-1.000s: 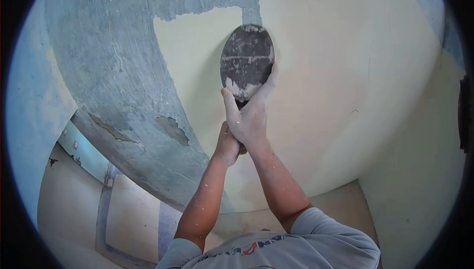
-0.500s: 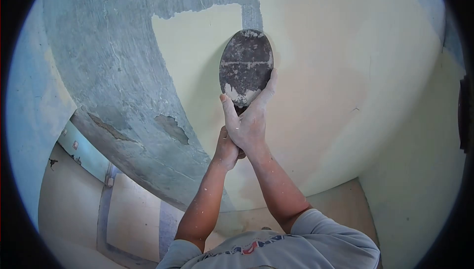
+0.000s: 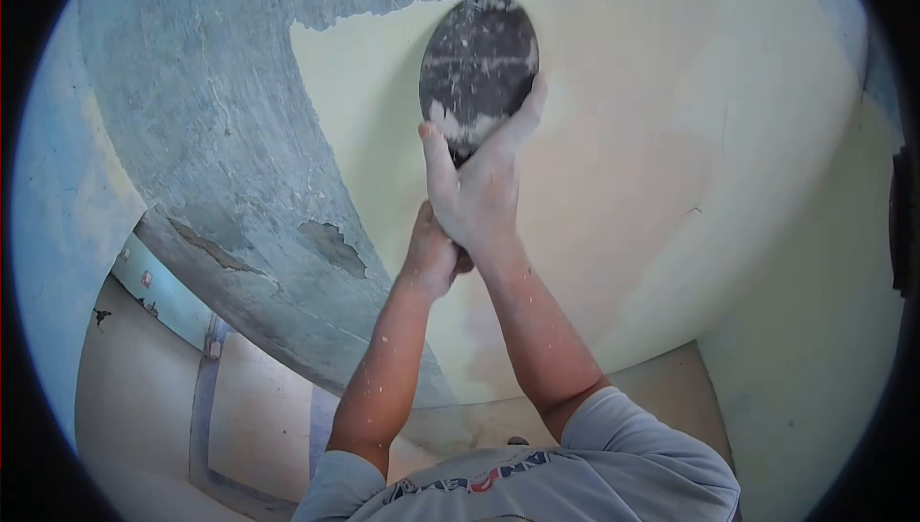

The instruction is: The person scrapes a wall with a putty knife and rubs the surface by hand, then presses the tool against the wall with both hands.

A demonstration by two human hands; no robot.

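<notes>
A dark oval paddle-shaped tool, smeared with white plaster, lies against or very close to the pale coated wall patch. Its handle runs down toward me and is mostly hidden by my hands. My right hand, dusted white, grips the tool's lower end, thumb on the left edge and fingers along the right edge. Just below it, my left hand is closed round the handle. The tool's top reaches the ragged border of the grey-blue rough surface.
A grey-blue scraped surface with a chipped hole spreads on the left. Smooth cream wall curves away on the right. A doorway-like opening shows at the lower left. A dark object is at the far right edge.
Both hands and the oval tool have moved upward along the wall, and the tool's top now covers part of the ragged border. The grip looks the same.
</notes>
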